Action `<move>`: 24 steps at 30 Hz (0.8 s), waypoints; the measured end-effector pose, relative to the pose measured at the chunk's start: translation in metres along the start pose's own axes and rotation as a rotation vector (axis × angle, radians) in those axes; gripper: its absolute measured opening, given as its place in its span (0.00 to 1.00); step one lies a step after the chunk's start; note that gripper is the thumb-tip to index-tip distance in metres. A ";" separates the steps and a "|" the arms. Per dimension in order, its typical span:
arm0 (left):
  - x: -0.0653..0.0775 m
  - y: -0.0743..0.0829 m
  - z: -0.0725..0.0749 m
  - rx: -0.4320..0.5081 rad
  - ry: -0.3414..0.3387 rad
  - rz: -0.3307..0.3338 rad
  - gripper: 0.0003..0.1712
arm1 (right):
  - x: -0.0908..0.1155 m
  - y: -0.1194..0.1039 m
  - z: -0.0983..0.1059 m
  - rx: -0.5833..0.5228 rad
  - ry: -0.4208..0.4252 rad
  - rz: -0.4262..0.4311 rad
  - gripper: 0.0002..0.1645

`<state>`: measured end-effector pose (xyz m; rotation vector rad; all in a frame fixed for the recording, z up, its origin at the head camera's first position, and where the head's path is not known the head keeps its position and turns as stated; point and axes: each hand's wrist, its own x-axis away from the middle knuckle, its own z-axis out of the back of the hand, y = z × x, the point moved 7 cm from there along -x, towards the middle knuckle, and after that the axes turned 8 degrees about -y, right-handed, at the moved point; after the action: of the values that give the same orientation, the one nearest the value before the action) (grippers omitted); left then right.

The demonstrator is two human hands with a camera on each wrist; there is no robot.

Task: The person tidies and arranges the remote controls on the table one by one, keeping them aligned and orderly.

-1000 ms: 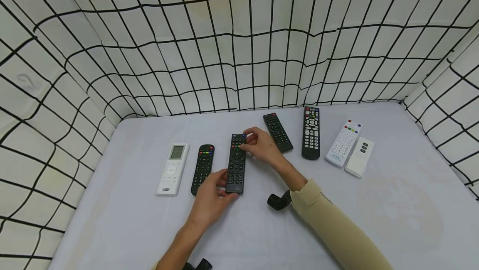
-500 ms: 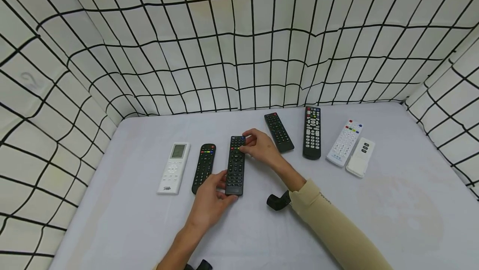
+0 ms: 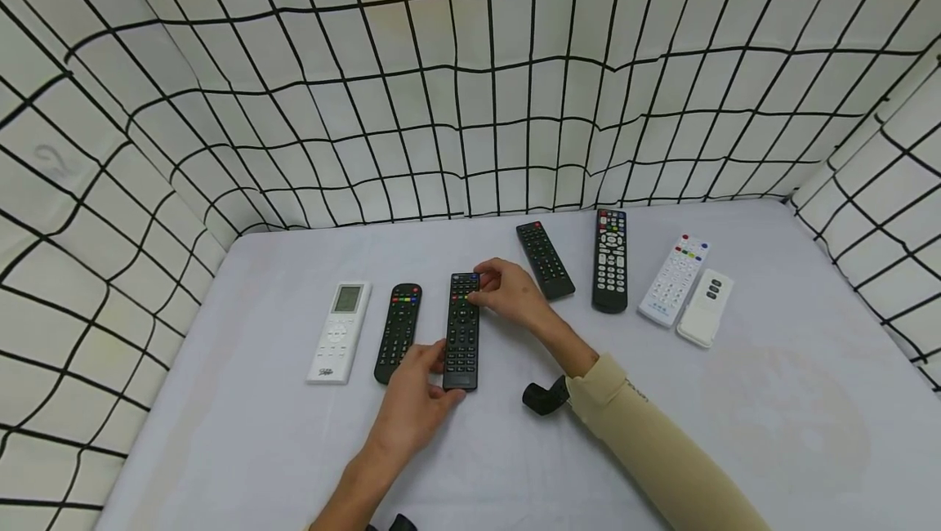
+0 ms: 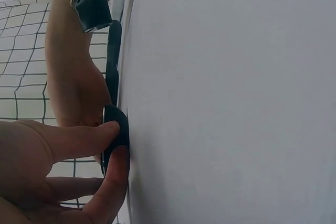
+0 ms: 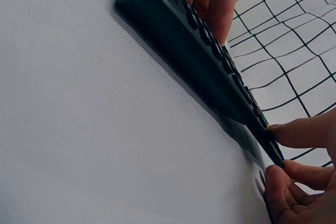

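Note:
In the head view, a long black remote control point(image 3: 461, 343) lies upright before the person, between both hands. The left hand point(image 3: 412, 400) holds its near end, thumb at the bottom edge and fingers along the left side. At the far end, the right hand point(image 3: 510, 294) pinches the upper right corner between thumb and fingers. The right wrist view shows the remote control point(image 5: 184, 51) from its side, low over the white cloth, with the right thumb on the button face. The left wrist view has the left thumb and a finger at the remote's end point(image 4: 116, 135).
A white remote with a screen point(image 3: 341, 333) and a black remote point(image 3: 399, 331) lie left. To the right are a small black remote point(image 3: 546, 260), a larger black one point(image 3: 611, 261), a white one point(image 3: 674, 280) and a short white one point(image 3: 706, 308). Black netting point(image 3: 496, 65) surrounds the table point(image 3: 588, 474).
The black remote control has slid slightly toward the person, with both hands moving along and keeping their hold. The other remotes have stayed put.

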<state>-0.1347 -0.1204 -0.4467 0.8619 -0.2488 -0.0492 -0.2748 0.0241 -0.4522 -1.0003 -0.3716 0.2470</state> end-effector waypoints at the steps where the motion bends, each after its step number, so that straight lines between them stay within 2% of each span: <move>1: 0.000 0.000 0.000 0.005 -0.002 0.007 0.43 | 0.000 0.000 0.000 0.004 -0.002 -0.002 0.28; 7: 0.000 -0.001 -0.002 0.024 -0.010 0.016 0.44 | -0.001 0.002 -0.002 0.030 -0.006 -0.022 0.29; 12: 0.001 -0.001 0.000 0.039 -0.002 0.016 0.45 | -0.002 0.001 -0.002 0.009 -0.016 -0.011 0.29; 24: 0.002 0.002 -0.001 0.019 0.002 0.016 0.45 | 0.000 0.002 0.000 -0.004 -0.022 -0.007 0.29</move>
<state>-0.1324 -0.1189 -0.4458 0.8783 -0.2546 -0.0306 -0.2746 0.0253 -0.4540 -1.0005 -0.3953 0.2508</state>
